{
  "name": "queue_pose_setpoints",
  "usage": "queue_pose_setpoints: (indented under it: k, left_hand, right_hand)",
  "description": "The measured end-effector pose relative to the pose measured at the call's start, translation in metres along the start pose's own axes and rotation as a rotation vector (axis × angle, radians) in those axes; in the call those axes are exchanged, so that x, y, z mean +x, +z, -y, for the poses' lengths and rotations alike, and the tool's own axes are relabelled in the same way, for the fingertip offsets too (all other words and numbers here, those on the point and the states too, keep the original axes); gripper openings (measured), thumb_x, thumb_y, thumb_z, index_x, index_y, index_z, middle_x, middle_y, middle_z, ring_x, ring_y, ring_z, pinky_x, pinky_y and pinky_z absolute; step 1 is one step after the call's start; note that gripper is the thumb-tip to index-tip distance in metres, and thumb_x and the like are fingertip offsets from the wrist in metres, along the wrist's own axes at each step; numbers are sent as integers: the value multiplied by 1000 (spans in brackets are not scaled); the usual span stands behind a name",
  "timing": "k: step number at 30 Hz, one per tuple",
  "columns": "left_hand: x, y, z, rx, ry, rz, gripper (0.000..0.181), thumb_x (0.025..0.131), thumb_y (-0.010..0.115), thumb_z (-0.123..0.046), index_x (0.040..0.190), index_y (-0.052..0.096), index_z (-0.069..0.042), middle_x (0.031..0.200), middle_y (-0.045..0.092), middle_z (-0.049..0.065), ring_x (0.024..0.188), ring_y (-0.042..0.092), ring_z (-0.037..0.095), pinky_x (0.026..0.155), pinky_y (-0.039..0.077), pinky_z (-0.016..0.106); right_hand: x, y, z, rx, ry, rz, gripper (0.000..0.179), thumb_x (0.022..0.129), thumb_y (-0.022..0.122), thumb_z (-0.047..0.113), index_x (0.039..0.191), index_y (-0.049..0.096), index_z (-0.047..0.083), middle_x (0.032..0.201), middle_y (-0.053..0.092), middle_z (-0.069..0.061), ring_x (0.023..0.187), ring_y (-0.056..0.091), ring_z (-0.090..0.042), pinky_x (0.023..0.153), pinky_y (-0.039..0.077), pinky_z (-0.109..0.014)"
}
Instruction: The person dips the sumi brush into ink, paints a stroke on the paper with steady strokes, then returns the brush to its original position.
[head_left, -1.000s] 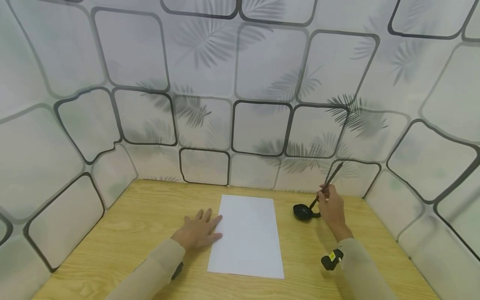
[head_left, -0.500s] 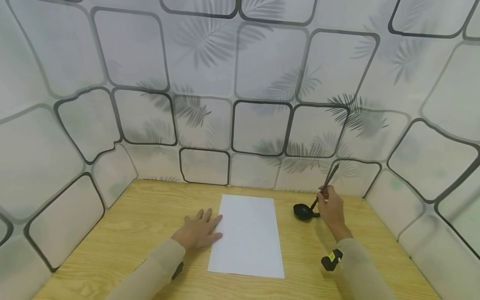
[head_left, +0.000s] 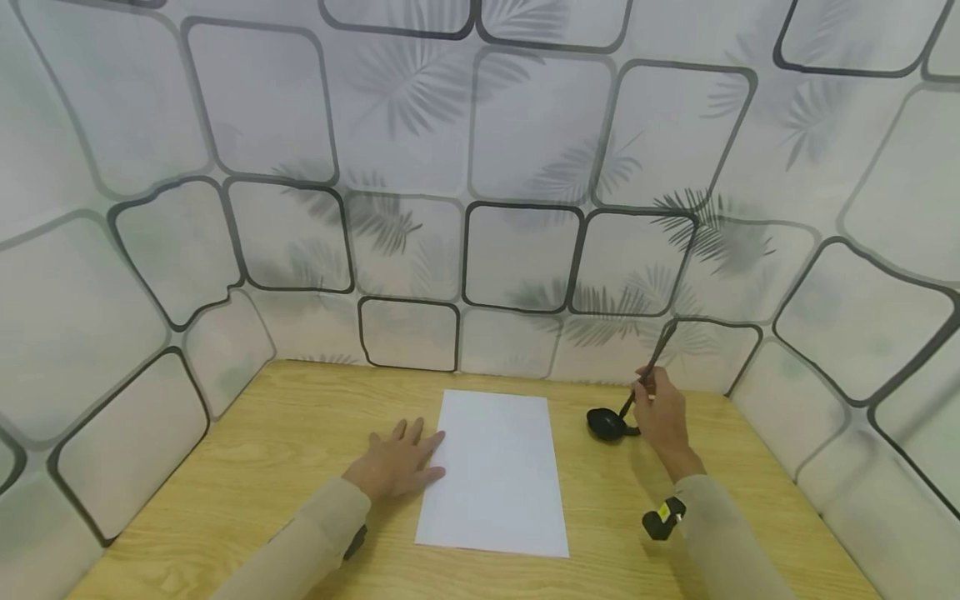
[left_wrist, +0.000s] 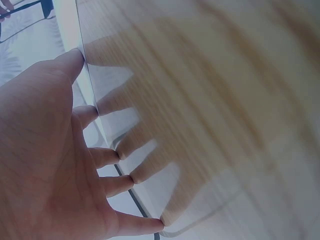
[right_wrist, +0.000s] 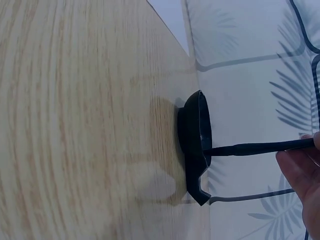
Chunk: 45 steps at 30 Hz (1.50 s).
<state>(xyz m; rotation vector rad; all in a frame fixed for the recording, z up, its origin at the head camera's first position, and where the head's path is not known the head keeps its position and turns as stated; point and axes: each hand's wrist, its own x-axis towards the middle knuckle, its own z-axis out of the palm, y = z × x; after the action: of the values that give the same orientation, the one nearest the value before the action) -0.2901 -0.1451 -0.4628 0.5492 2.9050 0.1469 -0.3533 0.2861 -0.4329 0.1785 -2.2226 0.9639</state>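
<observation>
My right hand [head_left: 663,417] pinches a dark ink brush [head_left: 658,354] midway along its shaft, over the right side of the table. The lower tip of the brush stands inside a small black dish [head_left: 604,423] with a short curved handle; its upper end leans right. In the right wrist view the brush [right_wrist: 250,149] crosses the rim of the dish [right_wrist: 192,127], whose wall hides the tip. Palm down with fingers spread, my left hand [head_left: 397,462] rests at the left edge of a blank white sheet of paper [head_left: 495,475]. Its thumb and index fingertip touch the sheet.
The wood-grain table [head_left: 262,450] ends at a patterned cloth wall [head_left: 408,333] behind and on both sides. A black device with a yellow label [head_left: 663,518] sits on the right wrist. The dish lies right of the paper.
The upper end of the brush has tilted slightly left, and the right fingers have shifted a little with it. Left hand, paper and dish have stayed put.
</observation>
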Motion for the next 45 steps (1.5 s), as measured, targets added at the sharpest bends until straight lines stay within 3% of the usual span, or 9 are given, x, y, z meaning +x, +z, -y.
queue_pose_setpoints:
  k: [10, 15, 24, 32, 37, 41, 45]
  left_hand:
    - [-4, -1, -2, -11, -11, -13, 71, 104, 42, -62, 162, 33, -23, 169, 27, 22, 154, 28, 50, 110, 26, 85]
    - [-3, -1, -2, -4, -10, -13, 71, 104, 42, -63, 162, 33, -24, 169, 27, 22, 154, 28, 50, 110, 27, 85]
    - [-3, -2, -2, 3, -10, -10, 71, 104, 41, -63, 162, 33, -23, 169, 27, 22, 154, 29, 50, 109, 27, 85]
    - [-4, -4, -3, -11, -18, -4, 71, 104, 43, -62, 162, 34, -22, 169, 27, 22, 154, 27, 50, 110, 26, 85]
    - [-5, -4, -4, -13, -22, -1, 71, 104, 43, -61, 162, 34, -22, 169, 27, 22, 155, 27, 50, 110, 26, 85]
    - [-4, -3, -4, -13, -22, -1, 71, 104, 43, -61, 162, 34, -22, 169, 27, 22, 155, 27, 50, 110, 26, 85]
    - [-3, -3, -3, -7, -18, -8, 71, 104, 42, -62, 162, 34, -23, 169, 27, 21, 155, 28, 50, 110, 27, 85]
  right_hand:
    - [-4, 2, -6, -31, 10, 52, 20, 99, 53, -10, 118, 59, -8, 96, 73, -26, 92, 72, -45, 82, 58, -58]
    - [-4, 2, -8, -38, -2, 70, 20, 100, 53, -9, 119, 58, -7, 97, 73, -25, 92, 73, -43, 81, 59, -56]
    - [-3, -1, -5, -15, -12, 67, 22, 98, 54, -11, 118, 58, -4, 95, 73, -23, 89, 73, -39, 74, 64, -38]
    - [-5, -3, -2, -8, -2, 96, 21, 99, 52, -11, 119, 58, -6, 96, 72, -23, 91, 72, -40, 77, 63, -40]
    - [-5, -4, -3, -16, 0, 105, 20, 100, 53, -9, 118, 59, -5, 95, 72, -21, 91, 72, -38, 73, 60, -21]
    - [-5, -1, -3, -3, -18, 58, 17, 99, 58, -6, 116, 61, -6, 91, 71, -18, 89, 73, -37, 69, 54, -7]
    - [-4, 4, 3, 64, -12, -3, 15, 99, 60, -4, 114, 62, -6, 90, 70, -20, 87, 73, -34, 67, 57, -8]
